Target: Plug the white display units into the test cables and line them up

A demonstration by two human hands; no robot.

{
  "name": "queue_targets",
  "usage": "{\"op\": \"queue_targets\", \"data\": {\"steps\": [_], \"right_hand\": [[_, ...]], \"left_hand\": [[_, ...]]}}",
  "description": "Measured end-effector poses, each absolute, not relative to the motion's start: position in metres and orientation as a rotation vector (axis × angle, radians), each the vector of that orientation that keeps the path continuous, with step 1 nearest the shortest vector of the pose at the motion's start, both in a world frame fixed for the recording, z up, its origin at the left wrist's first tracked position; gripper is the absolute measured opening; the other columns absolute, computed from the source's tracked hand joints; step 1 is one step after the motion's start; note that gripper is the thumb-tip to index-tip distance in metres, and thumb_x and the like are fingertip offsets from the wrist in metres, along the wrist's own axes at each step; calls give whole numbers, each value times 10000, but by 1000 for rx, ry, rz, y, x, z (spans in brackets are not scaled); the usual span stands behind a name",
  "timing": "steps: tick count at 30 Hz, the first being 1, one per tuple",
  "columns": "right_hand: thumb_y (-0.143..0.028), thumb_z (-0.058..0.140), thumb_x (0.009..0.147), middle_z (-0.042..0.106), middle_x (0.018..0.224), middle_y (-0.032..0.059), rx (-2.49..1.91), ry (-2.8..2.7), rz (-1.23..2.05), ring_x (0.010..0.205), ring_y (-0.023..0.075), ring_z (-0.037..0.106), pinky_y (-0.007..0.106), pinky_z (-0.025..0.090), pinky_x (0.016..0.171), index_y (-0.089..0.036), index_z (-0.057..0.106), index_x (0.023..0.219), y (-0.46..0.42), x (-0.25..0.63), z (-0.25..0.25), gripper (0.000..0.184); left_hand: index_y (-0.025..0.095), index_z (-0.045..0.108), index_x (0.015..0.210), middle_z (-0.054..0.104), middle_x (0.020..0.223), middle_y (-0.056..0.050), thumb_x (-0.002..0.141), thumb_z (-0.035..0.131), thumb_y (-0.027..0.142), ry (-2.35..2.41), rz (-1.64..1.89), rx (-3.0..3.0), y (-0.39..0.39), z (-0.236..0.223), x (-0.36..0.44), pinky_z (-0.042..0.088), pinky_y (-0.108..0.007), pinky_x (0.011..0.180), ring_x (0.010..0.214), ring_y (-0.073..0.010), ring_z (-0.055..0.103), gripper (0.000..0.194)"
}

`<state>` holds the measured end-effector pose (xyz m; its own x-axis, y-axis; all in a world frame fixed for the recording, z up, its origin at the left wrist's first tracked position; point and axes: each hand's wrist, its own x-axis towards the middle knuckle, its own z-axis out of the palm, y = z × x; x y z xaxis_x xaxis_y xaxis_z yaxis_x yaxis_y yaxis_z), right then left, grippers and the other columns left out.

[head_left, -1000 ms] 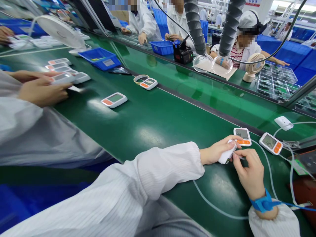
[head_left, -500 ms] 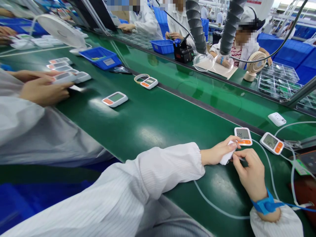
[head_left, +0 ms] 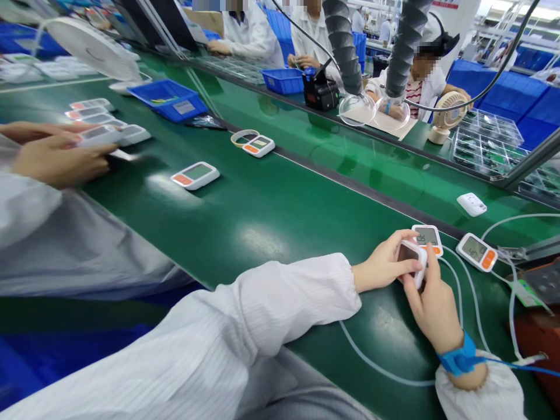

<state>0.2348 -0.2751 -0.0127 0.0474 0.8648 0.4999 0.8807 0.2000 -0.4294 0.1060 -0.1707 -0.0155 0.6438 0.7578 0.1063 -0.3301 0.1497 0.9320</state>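
Note:
A small white handheld meter [head_left: 420, 269] with a dark screen is held between both my hands, tilted, its screen facing up. My left hand [head_left: 385, 263] grips its left side, thumb across the lower part of the face. On the near right edge are the fingers of my right hand [head_left: 437, 309], with a blue strap at the wrist. Just behind lies a white-and-orange meter [head_left: 427, 235] with digits on its display, partly covered by my fingers. To its right rests another lit meter [head_left: 476, 251].
Pale tubes [head_left: 380, 370] curve over the green table near my right wrist. A white piece [head_left: 471, 204] lies behind the meters. Farther left are a loose meter [head_left: 195, 175], a meter by a tape ring [head_left: 259, 146] and a blue tray [head_left: 168, 99]. A co-worker's hands [head_left: 61, 154] hold meters.
The held meter has turned so its dark screen now shows. My right hand has gone from pinching at its edge to gripping its side. The view has shifted slightly.

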Motion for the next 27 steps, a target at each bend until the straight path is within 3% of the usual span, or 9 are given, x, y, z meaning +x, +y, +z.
{"op": "queue_targets", "data": {"steps": [3, 5, 9, 12, 16, 27], "right_hand": [[-507, 358, 1114, 674, 982, 146, -1693, -1656, -72, 702, 262, 678, 285, 497, 525, -46, 321, 1571, -274, 238, -14, 650], [-500, 354, 1116, 675, 953, 135, -1704, -1589, -103, 688, 261, 676, 275, 488, 510, -51, 348, 1564, -273, 241, -14, 634], [-491, 375, 1115, 670, 908, 114, -1669, -1516, -21, 657, 232, 671, 243, 497, 503, -76, 408, 1547, -273, 246, -15, 600], [-496, 392, 1105, 672, 899, 110, -1654, -1467, 127, 614, 216, 659, 237, 507, 503, -82, 408, 1553, -272, 250, -18, 610], [-533, 412, 1082, 644, 752, 67, -1676, -1435, 257, 508, 206, 603, 239, 464, 449, -76, 372, 1573, -272, 253, -18, 672], [-565, 375, 1036, 637, 753, 54, -1860, -1369, 377, 594, 231, 640, 262, 503, 524, -94, 303, 1605, -273, 248, -6, 742]], "left_hand": [[230, 455, 1407, 602, 1188, -89, 843, 732, 537, 380, 708, 1180, -171, -11, 102, 507, -324, 873, 1003, -194, 610, 699], [254, 331, 1504, 595, 1199, -94, 846, 734, 528, 342, 592, 1174, -171, -7, 99, 539, -319, 788, 911, -176, 639, 818], [268, 60, 1603, 630, 902, -11, 837, 761, 474, 294, 411, 1208, -168, -4, 96, 505, -261, 568, 579, -109, 601, 1058], [254, 67, 1610, 612, 764, 29, 856, 741, 476, 309, 424, 1239, -168, -4, 96, 435, -213, 489, 500, -91, 553, 1036], [245, 34, 1608, 635, 782, 15, 831, 760, 516, 285, 387, 1205, -168, -5, 96, 472, -221, 536, 576, -112, 606, 1097], [253, 138, 1563, 632, 808, 18, 805, 782, 518, 246, 385, 1164, -165, -10, 101, 433, -205, 495, 535, -92, 565, 1030]]}}
